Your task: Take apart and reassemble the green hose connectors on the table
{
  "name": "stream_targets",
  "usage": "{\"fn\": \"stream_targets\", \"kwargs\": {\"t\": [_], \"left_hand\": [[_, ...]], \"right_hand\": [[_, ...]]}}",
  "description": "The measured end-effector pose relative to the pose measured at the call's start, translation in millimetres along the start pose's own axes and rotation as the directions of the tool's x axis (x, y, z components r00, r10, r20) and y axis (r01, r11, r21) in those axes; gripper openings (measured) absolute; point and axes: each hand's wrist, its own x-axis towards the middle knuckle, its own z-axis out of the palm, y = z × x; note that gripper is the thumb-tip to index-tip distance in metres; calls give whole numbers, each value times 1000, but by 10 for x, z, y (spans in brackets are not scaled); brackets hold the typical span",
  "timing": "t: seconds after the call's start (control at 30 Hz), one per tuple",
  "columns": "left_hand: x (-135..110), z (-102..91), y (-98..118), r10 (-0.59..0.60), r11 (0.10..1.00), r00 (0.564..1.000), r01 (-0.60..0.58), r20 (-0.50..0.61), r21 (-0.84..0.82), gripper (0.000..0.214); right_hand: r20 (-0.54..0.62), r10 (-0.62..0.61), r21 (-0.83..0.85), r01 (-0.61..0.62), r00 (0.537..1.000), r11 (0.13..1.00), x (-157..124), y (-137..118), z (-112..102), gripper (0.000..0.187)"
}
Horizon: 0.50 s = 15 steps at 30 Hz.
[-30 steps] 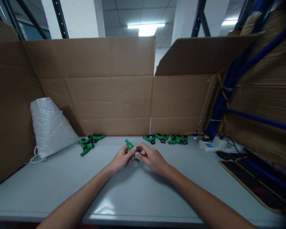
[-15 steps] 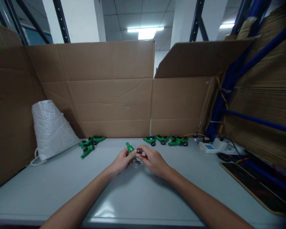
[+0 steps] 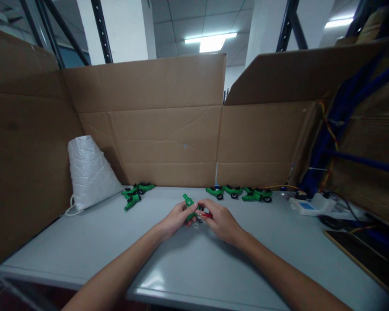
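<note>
Head camera view: a person's two bare hands meet over the middle of the bench (image 3: 168, 276), and I can see both are occupied. The left hand (image 3: 180, 216) grasps a green toy car body (image 3: 188, 201), pinched between thumb and fingers, its narrow end sticking out up and away from the person. The right hand (image 3: 221, 219) is closed around a small red piece (image 3: 208, 215); fingers cover most of it, so I cannot tell exactly what it is. Its fingertips come right up to the near end of the car body, though from here I can't make out whether they press on it.

Just below the hands, a small black ring (image 3: 200, 221) and a pale ring (image 3: 196, 226) lie on the bench, close beside each other.

Toward the back, against a cardboard wall (image 3: 168, 138), sits a row of green toy cars (image 3: 232, 191) with black wheels, the rightmost ones bunched together. Off to the left is another cluster of green toys (image 3: 132, 201), lying close together at angles. Behind those, a white wrapped bundle (image 3: 92, 175) leans in the corner, a white cord (image 3: 71, 211) looping at its foot. Over on the right, a white power strip (image 3: 303, 206) with cables rests near the blue metal frame (image 3: 320, 160), and a dark panel (image 3: 359, 250) with a tan edge lies in front.
</note>
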Motion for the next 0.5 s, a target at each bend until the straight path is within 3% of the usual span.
{"fn": "stream_targets", "kwargs": {"t": [0.13,0.33,0.5], "left_hand": [[-3,32,21,-32,992,999,30,-14,-125,53],[-11,47,-11,-15,999,997,11,-76,-53,56],[1,28,59,9,993,995,-20,-97,-117,56]], "right_hand": [[-7,14,0,-14,1000,1000,4,-25,-25,19],[-7,7,-48,-7,1000,999,-18,12,-15,16],[-27,-6,-63,4,1000,998,-13,9,-17,18]]}}
